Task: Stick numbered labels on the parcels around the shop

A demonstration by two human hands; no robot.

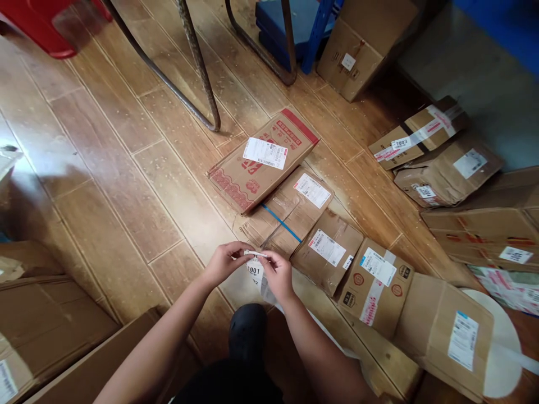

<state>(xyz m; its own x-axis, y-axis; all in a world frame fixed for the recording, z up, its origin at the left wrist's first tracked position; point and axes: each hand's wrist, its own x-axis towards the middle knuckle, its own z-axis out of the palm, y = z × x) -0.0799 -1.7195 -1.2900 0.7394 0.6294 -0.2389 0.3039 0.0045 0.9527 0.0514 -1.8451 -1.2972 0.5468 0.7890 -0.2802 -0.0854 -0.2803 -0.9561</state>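
A strip of white number labels, with "1001" printed on it, is pinched at its top between both my hands. My left hand is closed with thumb and forefinger on the strip's upper left. On the upper right, the fingers of my right hand grip the same strip, which dangles below them. Just beyond my hands lies a row of cardboard parcels: a red-printed box, a box with a blue strap, a brown box, a box with red round marks and a larger carton. Each carries a white shipping label.
More cartons are stacked along the right, including one marked 7003. Large cardboard boxes stand at the lower left. Metal chair legs and a red plastic stool are at the back. A dark shoe is below my hands.
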